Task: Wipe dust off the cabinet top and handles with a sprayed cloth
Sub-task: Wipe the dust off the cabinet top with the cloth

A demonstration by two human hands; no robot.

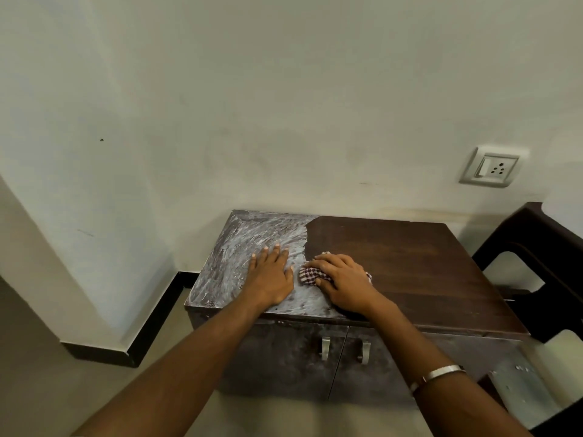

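1. The cabinet top (410, 263) is half done, judging by how it lies: the right part shows clean dark wood, while the left part (239, 257) is grey with smeared dust. The boundary runs just left of the cloth.
2. The checked cloth (310, 274) lies bunched on the surface at that boundary, pressed down under the right hand (344, 279), whose fingers (318, 263) lie over it, slightly curled, holding it against the wood.
3. The left hand (271, 272) rests flat on the dusty part, fingers straight and spread, grasping nothing; it seems to steady the person.
4. To do the step well, the cloth should probably sweep leftwards in overlapping strokes from back edge to front edge, with even pressure.
5. The left hand would need to lift clear first, or it will leave an unwiped patch and carry dust away on the palm.
6. Refolding the cloth to a clean face may prevent streaks.
7. The two metal handles (326, 347) on the doors below look untouched and the door fronts look dusty.
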